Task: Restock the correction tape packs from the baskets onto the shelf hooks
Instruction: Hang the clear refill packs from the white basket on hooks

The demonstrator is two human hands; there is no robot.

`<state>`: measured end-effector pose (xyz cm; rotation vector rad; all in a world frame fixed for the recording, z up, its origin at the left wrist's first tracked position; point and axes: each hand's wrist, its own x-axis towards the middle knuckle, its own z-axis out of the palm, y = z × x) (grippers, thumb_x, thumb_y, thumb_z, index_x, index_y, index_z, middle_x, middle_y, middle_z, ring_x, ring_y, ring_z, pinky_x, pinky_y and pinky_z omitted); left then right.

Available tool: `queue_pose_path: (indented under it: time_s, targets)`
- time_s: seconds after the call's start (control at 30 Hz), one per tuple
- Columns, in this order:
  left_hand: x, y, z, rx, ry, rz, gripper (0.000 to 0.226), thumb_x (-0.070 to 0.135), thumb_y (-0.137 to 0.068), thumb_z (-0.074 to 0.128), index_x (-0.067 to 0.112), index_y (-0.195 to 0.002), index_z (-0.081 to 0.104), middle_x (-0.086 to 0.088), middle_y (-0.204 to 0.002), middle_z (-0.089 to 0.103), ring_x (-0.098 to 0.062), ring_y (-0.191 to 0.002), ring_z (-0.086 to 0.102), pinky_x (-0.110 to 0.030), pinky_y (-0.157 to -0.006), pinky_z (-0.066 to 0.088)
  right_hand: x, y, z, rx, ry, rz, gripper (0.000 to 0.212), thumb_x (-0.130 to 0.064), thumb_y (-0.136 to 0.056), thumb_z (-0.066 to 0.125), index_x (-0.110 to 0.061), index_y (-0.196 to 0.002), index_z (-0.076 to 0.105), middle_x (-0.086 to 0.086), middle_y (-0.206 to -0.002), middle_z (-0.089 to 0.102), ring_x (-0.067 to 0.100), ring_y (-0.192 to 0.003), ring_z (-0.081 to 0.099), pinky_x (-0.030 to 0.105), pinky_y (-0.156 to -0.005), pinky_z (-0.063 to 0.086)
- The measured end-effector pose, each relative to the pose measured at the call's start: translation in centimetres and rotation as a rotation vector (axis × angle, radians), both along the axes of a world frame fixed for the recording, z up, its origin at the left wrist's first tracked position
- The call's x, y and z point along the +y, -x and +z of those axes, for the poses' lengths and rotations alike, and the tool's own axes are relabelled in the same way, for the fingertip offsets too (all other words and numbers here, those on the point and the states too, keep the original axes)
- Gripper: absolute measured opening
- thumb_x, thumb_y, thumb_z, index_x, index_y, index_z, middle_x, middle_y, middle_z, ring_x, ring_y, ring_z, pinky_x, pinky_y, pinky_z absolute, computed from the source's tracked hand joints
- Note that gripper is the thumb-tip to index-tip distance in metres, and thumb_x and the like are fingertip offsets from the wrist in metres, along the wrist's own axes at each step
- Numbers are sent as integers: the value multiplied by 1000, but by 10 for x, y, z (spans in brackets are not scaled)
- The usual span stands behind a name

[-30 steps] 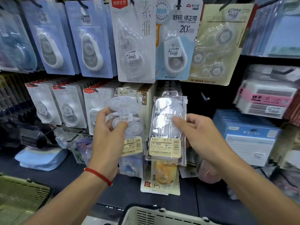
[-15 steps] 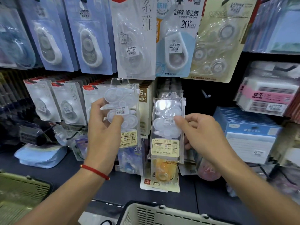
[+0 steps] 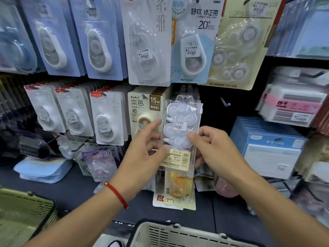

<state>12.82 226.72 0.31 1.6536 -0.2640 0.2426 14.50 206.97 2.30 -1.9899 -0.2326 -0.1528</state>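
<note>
The clear correction tape pack (image 3: 181, 134) hangs upright in the middle of the shelf display, its top tab up among the lower row of hanging packs and its yellow barcode label (image 3: 177, 158) at the bottom. White dispensers show through the clear plastic, with a small price sticker across them. The right hand (image 3: 216, 150) holds the pack at its right edge, fingers curled and the thumb laid on the front over the dispensers. The left hand (image 3: 142, 157) is at the pack's left edge, thumb on the front by the yellow label; its forefinger points up and is stretched nearly straight, the other fingers are loosely bent, and whether they grip the pack cannot be told. A red string bracelet (image 3: 116, 195) circles the left wrist.

Just left of the pack hangs a beige 15M correction tape card (image 3: 145, 107), and farther left a row of white carded tapes (image 3: 106, 116). Below the held pack hangs an orange tape pack (image 3: 178, 188). A bare hook (image 3: 224, 102) juts out to the right. At the near edge sit a cream basket (image 3: 178, 236) and, far left, an olive basket (image 3: 23, 213). A blue notepad stack (image 3: 270, 145) stands at right.
</note>
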Motion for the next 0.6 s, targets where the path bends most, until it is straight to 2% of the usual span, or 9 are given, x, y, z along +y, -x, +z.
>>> queue_pose_path:
  time_s: [0.03,0.1,0.2,0.33,0.4,0.47,0.53,0.6]
  targets:
    - [0,0,0,4,-18,0,68,-1,-95,70,35,-149,50,-10,-127,62,-30,-107,70,-44,-96,61,-1,0,1,6,-17,-2,37,-43,-104,59,-10,-90,62,15,-79,76,32,-65,76,58,-72,63]
    - [1,1,0,6,-10,-1,65,-1,-94,71,36,-144,54,-8,-122,61,-31,-100,71,-49,-96,61,0,1,1,2,-58,0,37,-48,-101,61,-15,-84,64,16,-78,76,35,-62,74,59,-69,62]
    - [0,3,3,-6,71,-15,60,7,-84,76,36,-134,61,-9,-117,63,-20,-88,68,-40,-87,63,1,2,1,-6,-99,-10,46,-63,-84,61,-17,-79,63,24,-76,71,32,-50,68,47,-57,55]
    - [-1,5,5,5,134,-30,60,11,-75,74,29,-132,63,-22,-124,63,-36,-93,70,-48,-87,63,0,-2,-2,-17,-109,-40,54,-62,-79,60,-8,-81,58,33,-76,64,32,-43,63,39,-52,46]
    - [-2,5,4,20,190,-52,59,9,-75,75,26,-131,64,-16,-119,67,-32,-90,73,-44,-83,65,0,-1,-2,-2,-135,-45,56,-62,-78,60,-6,-82,60,25,-71,68,31,-45,65,37,-49,45]
    - [0,2,2,40,238,-79,58,6,-77,78,24,-130,65,0,-108,73,-19,-86,75,-31,-76,63,-1,-1,-2,4,-138,-52,50,-58,-84,63,-8,-81,64,8,-65,72,25,-47,66,35,-48,46]
    - [1,-1,0,15,112,-25,53,4,-86,80,27,-131,65,12,-104,73,-11,-89,73,-23,-74,60,-3,-1,-2,-13,-70,-85,45,-56,-94,63,-13,-82,69,4,-69,75,22,-54,69,40,-55,55]
    - [7,-4,-3,-124,-256,140,51,11,-90,77,30,-136,63,12,-113,67,-9,-101,68,-25,-82,60,-8,-2,-6,-105,247,-207,40,-60,-96,57,-23,-101,72,-3,-86,77,16,-74,72,44,-73,60]
